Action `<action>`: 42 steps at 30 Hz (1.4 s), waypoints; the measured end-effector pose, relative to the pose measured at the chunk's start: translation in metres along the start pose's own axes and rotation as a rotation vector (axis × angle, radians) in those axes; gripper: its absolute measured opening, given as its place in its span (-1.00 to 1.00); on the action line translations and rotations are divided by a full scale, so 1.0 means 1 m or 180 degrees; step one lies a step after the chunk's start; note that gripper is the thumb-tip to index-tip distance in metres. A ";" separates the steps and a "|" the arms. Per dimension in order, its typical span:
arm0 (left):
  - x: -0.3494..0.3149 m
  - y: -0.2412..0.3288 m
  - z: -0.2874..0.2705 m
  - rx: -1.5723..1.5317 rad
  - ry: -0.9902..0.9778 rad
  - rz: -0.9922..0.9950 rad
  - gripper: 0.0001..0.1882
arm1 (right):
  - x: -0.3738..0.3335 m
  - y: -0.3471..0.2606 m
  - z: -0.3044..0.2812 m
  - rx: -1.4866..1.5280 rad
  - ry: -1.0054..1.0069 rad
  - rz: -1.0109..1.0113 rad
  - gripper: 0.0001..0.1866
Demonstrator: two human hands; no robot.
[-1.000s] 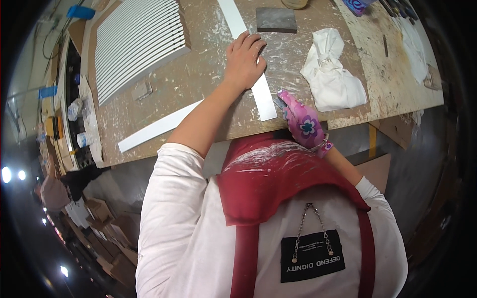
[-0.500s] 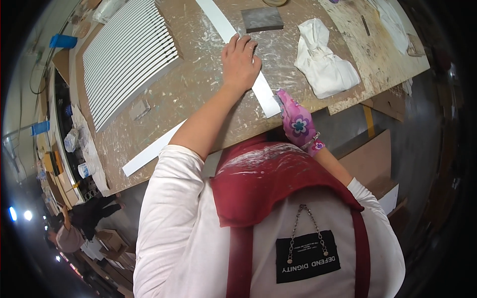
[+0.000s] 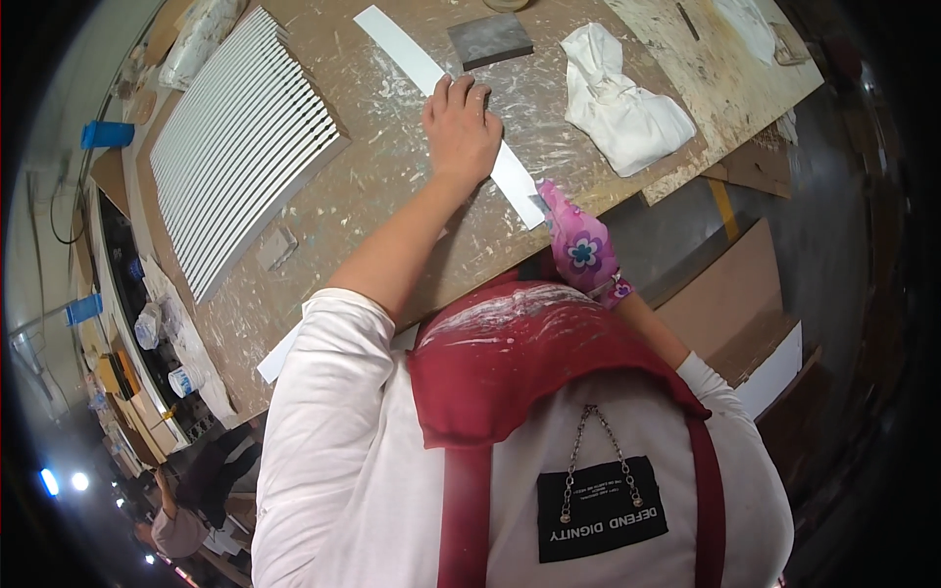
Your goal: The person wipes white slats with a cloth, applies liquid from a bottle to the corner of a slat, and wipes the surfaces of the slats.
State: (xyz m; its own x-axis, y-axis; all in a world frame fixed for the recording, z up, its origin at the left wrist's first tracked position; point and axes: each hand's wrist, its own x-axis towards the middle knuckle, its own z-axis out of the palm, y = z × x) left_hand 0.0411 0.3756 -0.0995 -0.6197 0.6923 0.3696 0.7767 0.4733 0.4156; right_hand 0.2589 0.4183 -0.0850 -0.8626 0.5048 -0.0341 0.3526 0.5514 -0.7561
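Note:
A long white strip point(image 3: 402, 47) lies slantwise across the worn brown tabletop point(image 3: 363, 211). My bare left hand point(image 3: 463, 132) is over its middle, fingers bent across it and thumb at the right side, holding it against the table. At the strip's near end is my right hand point(image 3: 580, 245), in a pink flowered glove. Its fingers are closed, and a small greyish edge shows at their tips; what it is I cannot make out. A second white strip point(image 3: 277, 361) shows partly behind my left sleeve.
Several white strips point(image 3: 245, 147) lie side by side at the left. Near them is a small grey block point(image 3: 278, 249). A dark grey slab point(image 3: 490, 41) and a crumpled white cloth point(image 3: 627, 108) lie beyond my hands. The table's front edge runs beside my right hand.
The view has shifted and turned slightly. The white strip under my left hand has slid a little toward me, its far end now in view. Both hands remain at the strip.

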 end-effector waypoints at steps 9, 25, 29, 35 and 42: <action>0.001 0.000 0.000 -0.0071 -0.0017 -0.0077 -0.62 | -0.006 0.001 -0.004 0.0056 0.0140 -0.0069 -0.52; 0.000 0.000 0.001 0.0003 0.0014 -0.0010 -0.62 | 0.003 0.009 -0.003 0.0221 0.0187 -0.0206 -0.58; -0.002 0.000 0.000 0.0041 -0.0020 -0.0051 -0.61 | 0.002 0.002 -0.007 -0.0469 0.0036 -0.0350 -0.59; 0.000 -0.001 0.001 0.0024 -0.0019 -0.0011 -0.61 | 0.008 -0.001 -0.016 -0.0355 0.0091 -0.0392 -0.56; -0.001 0.000 -0.001 0.0029 -0.0047 -0.0044 -0.61 | 0.012 0.009 -0.015 -0.0112 -0.0190 -0.0356 -0.46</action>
State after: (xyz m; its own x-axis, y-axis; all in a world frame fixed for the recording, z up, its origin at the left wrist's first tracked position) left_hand 0.0419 0.3745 -0.0992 -0.6287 0.6937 0.3515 0.7691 0.4879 0.4129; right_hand 0.2572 0.4391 -0.0820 -0.9169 0.3990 0.0094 0.2647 0.6255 -0.7340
